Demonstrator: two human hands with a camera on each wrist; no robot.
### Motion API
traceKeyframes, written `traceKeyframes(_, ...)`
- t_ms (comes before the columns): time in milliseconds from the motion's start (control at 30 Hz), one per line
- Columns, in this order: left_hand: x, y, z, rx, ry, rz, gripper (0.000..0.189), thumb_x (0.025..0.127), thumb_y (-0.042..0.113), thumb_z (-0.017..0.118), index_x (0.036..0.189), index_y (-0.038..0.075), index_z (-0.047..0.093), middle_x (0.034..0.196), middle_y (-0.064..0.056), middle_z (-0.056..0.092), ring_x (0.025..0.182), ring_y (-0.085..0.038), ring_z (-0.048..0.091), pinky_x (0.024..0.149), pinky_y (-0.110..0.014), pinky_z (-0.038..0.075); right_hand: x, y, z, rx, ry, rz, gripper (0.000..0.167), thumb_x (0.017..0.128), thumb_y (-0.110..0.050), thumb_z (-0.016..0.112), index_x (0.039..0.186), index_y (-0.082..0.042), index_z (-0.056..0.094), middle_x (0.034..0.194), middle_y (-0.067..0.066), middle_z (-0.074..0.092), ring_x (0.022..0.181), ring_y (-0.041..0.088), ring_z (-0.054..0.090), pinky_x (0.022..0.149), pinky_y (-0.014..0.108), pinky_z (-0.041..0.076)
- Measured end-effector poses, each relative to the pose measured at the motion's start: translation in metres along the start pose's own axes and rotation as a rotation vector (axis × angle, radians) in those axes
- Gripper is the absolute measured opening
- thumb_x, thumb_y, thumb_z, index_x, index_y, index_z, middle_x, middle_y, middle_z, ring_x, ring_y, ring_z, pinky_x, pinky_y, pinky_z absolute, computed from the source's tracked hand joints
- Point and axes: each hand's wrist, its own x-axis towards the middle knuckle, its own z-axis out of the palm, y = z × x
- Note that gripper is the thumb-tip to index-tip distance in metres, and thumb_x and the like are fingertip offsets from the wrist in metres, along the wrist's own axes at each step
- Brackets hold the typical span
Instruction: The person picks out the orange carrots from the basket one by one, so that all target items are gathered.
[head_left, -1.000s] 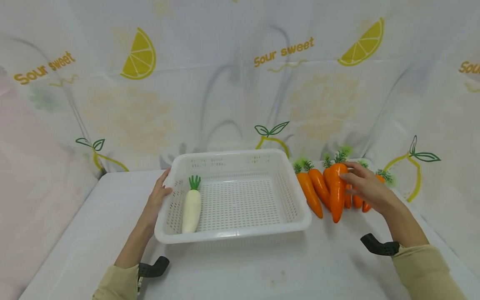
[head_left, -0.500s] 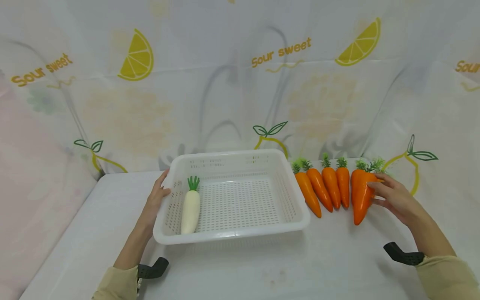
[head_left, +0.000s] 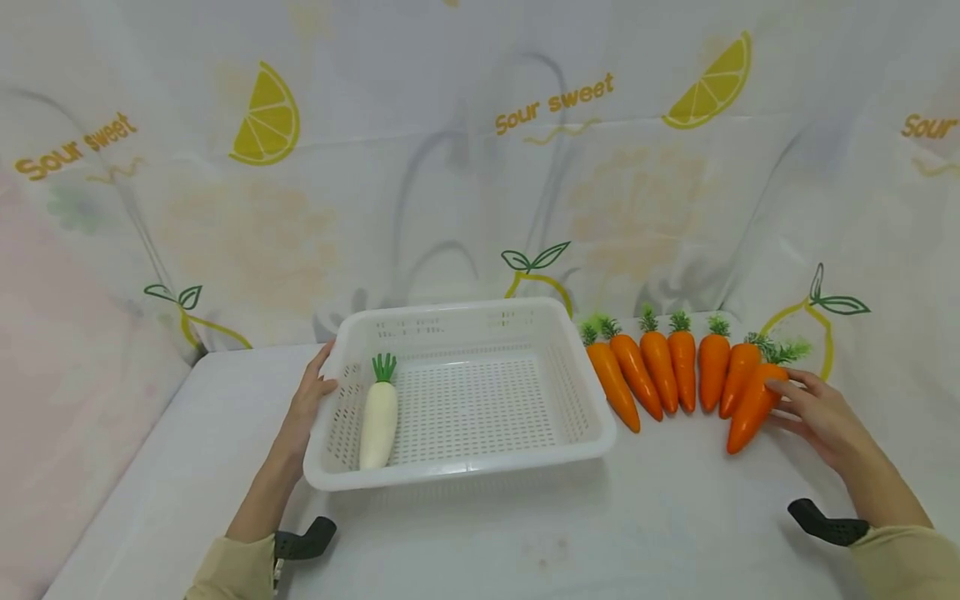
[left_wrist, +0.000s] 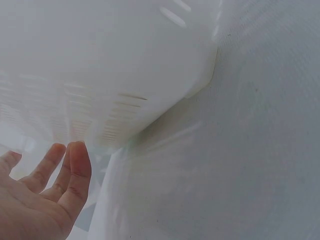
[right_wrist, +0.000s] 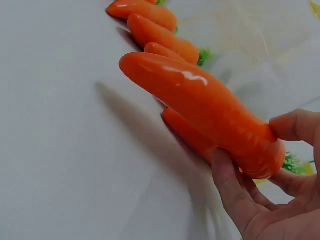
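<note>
An orange carrot with a leafy green top [head_left: 752, 410] is pinched between the thumb and fingers of my right hand [head_left: 821, 421], at the right end of a row of carrots. The right wrist view has this carrot [right_wrist: 200, 97] raised off the table, its shadow lying below it. At the white perforated basket [head_left: 459, 468], my left hand [head_left: 306, 400] touches the left side. Its fingers [left_wrist: 79, 170] are loosely bent against the outer wall in the left wrist view. Inside the basket, along its left side, lies a white radish with green leaves [head_left: 378, 425].
Several more carrots [head_left: 657, 372] lie side by side on the white tabletop [head_left: 540, 533], right of the basket, tips toward me. Behind the table hangs a lemon-printed cloth [head_left: 420, 192]. A black wrist mount [head_left: 825, 525] juts from the right forearm.
My right hand has moved right and slightly toward me with the carrot, from over the middle of the row to its right end. The left hand and basket have stayed put.
</note>
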Motion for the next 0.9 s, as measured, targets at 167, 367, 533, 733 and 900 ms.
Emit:
traceKeyframes(167,-0.002,0.000,0.001,-0.001,-0.002,-0.010,0.056,0.101,0.029,0.025,0.152,0.034,0.002,0.156,-0.009,0.017,0.121,-0.012,0.041,0.087,-0.021,0.041,0.000,0.008,-0.004,-0.012,0.034,0.001,0.081,0.098,-0.039,0.044,0.145,0.012,0.001,0.097,-0.018,0.045,0.077,-0.008,0.054,0.072,0.020,0.053)
traceKeyframes(367,-0.002,0.002,0.000,-0.006,0.002,-0.002,0.056,0.101,0.029,0.025,0.152,0.034,0.002,0.156,-0.010,0.018,0.122,-0.013,0.040,0.087,-0.020,0.042,0.004,0.009,-0.002,-0.039,0.110,0.006,0.085,0.097,-0.040,0.045,0.143,0.015,-0.001,0.086,-0.015,0.052,0.070,-0.003,0.059,0.067,0.023,0.054)
traceKeyframes(533,-0.001,0.003,0.001,-0.013,-0.003,0.005,0.056,0.101,0.029,0.025,0.152,0.032,0.002,0.156,-0.011,0.017,0.120,-0.011,0.042,0.087,-0.020,0.042,0.008,0.010,-0.002,-0.078,0.165,0.066,0.088,0.095,-0.045,0.042,0.143,0.016,0.001,0.073,-0.013,0.058,0.064,0.001,0.061,0.061,0.025,0.054)
traceKeyframes(733,-0.001,0.003,0.002,-0.003,-0.002,0.013,0.056,0.101,0.029,0.024,0.152,0.029,0.001,0.156,-0.011,0.019,0.121,-0.014,0.043,0.088,-0.024,0.043,0.010,0.015,-0.001,-0.101,0.191,0.079,0.089,0.094,-0.049,0.041,0.144,0.014,0.003,0.113,0.036,0.051,0.064,0.002,0.061,0.061,0.026,0.054)
traceKeyframes(900,-0.001,0.002,0.001,0.067,0.011,-0.004,0.056,0.101,0.029,0.024,0.152,0.032,0.001,0.156,-0.010,0.021,0.123,-0.020,0.043,0.089,-0.030,0.042,0.010,0.018,0.001,-0.083,0.199,0.087,0.089,0.094,-0.050,0.041,0.145,0.012,0.003,0.131,0.042,0.033,0.065,0.002,0.061,0.062,0.026,0.054)
